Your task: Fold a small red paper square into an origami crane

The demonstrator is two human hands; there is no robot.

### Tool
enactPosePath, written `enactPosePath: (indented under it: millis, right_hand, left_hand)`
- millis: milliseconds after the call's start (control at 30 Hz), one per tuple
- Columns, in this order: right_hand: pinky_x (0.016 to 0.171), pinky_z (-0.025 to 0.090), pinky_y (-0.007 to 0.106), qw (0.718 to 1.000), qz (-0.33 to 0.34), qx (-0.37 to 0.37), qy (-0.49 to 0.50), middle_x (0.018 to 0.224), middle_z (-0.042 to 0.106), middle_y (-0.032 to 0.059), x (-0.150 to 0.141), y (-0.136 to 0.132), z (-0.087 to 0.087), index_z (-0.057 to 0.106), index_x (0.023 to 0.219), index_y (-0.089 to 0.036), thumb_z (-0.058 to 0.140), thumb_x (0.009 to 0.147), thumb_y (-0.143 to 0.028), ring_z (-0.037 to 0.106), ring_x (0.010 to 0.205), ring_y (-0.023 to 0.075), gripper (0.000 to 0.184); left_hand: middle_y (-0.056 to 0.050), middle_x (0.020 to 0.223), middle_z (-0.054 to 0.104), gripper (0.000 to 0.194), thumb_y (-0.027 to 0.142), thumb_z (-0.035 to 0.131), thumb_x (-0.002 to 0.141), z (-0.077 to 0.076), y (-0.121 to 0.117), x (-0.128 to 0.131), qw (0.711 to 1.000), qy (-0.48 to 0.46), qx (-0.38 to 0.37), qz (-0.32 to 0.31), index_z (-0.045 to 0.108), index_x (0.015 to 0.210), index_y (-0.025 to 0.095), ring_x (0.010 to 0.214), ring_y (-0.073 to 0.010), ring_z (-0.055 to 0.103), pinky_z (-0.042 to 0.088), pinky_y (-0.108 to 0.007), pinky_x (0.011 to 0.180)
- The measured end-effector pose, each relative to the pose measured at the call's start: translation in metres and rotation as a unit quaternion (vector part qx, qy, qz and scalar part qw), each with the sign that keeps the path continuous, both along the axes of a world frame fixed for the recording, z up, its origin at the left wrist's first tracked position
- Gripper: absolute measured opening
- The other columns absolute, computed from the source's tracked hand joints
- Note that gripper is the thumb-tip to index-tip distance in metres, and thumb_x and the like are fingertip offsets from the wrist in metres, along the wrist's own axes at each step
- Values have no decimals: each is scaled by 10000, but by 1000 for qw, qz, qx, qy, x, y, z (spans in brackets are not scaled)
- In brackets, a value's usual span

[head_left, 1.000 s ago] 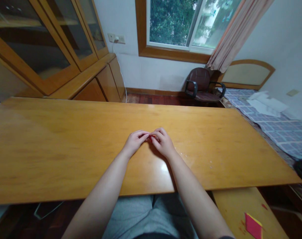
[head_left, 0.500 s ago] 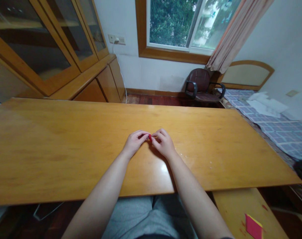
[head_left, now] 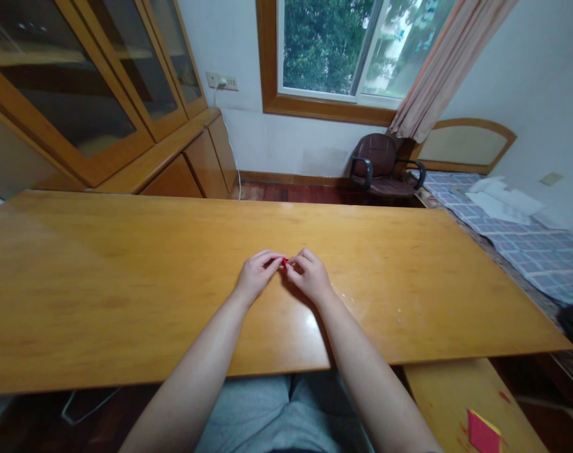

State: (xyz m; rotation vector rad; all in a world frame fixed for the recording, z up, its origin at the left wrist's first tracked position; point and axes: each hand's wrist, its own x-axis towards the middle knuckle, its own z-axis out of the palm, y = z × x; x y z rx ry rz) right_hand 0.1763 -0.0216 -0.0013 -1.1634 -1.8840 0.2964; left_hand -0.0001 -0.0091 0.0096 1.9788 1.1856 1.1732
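A red piece [head_left: 285,262] is pinched in the fingers [head_left: 271,257] of the left hand [head_left: 256,275] and right hand [head_left: 309,277]. It is held over the worktop [head_left: 149,283].

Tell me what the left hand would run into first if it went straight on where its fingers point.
The left hand would probably meet the right hand first, directly opposite, with the small red piece of unclear material pinched between them. Exact depth is hard to judge from one view.
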Motion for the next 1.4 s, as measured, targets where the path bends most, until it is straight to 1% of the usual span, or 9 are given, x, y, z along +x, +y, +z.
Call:
enactPosePath:
  millis: [233, 500, 633, 800, 900, 1100, 1267, 1400]
  right_hand:
    - [594, 443, 239, 1000, -12, -7, 8, 769, 554, 21, -2, 0, 1, 678, 799, -193, 620, 844, -219, 541, 640, 125, 78]
    - [591, 440, 236, 1000, -9, -8, 26, 772, 539, 14, -1, -1, 4, 661, 812, -195, 611, 827, -209, 529, 638, 123, 54]
    - [593, 437, 240, 1000, -6, -11, 17, 772, 540, 16, -1, -1, 3, 662, 820, -194, 605, 828, -200, 529, 641, 126, 58]
    - [606, 443, 249, 1000, -3, -13, 13, 779, 540, 15, -1, 0, 0, 666, 830, -192, 608, 828, -188, 531, 649, 130, 58]
    - [608, 446, 250, 1000, -2, -14, 13, 785, 541, 16, -2, 1, 0, 667, 832, -193, 611, 832, -191, 533, 648, 129, 56]
    - [623, 455, 248, 1000, 1, -10, 19, 799, 554, 25, -2, 1, 0, 662, 848, -204, 592, 871, -222, 543, 672, 136, 76]
    - [616, 454, 249, 999, 8, -9, 38, 822, 566, 29, -1, -1, 2, 654, 917, -199, 587, 908, -279, 544, 660, 130, 104]
    - [636, 464, 254, 999, 22, 3, 37, 849, 582, 37, -1, -1, 5, 655, 975, -208, 593, 918, -308, 558, 686, 139, 131]
  left_hand:
    - [-49, 900, 720, 187, 302, 562, 897, 4, 0, 0, 1000, -8, -5, 13, 720, 896, 204, 839, -179, 657, 513, -293, 787]
    - [-50, 919, 724, 204, 340, 573, 887, -2, 3, -4, 998, -34, -20, 47, 718, 908, 198, 864, -181, 662, 511, -294, 811]
    - [-51, 925, 726, 211, 354, 581, 882, -1, 3, -4, 997, -34, -25, 71, 719, 912, 198, 876, -188, 665, 513, -300, 822]
    - [-47, 927, 727, 213, 347, 569, 890, 0, 3, -4, 997, -21, -8, 79, 717, 920, 198, 879, -183, 664, 515, -293, 818]
    - [-48, 922, 720, 212, 336, 553, 906, 1, 1, -4, 997, -4, 18, 79, 712, 924, 199, 876, -178, 660, 516, -290, 821]
    - [-54, 944, 707, 219, 321, 517, 938, 1, -3, -1, 996, 35, 64, 56, 703, 959, 208, 894, -175, 649, 517, -288, 821]
    - [-56, 938, 707, 205, 308, 524, 938, -1, -2, -2, 995, 44, 78, 44, 702, 958, 209, 880, -177, 651, 510, -292, 814]
    - [-55, 941, 713, 201, 296, 524, 940, -1, -2, -1, 995, 52, 79, 29, 703, 968, 209, 871, -175, 655, 511, -292, 819]
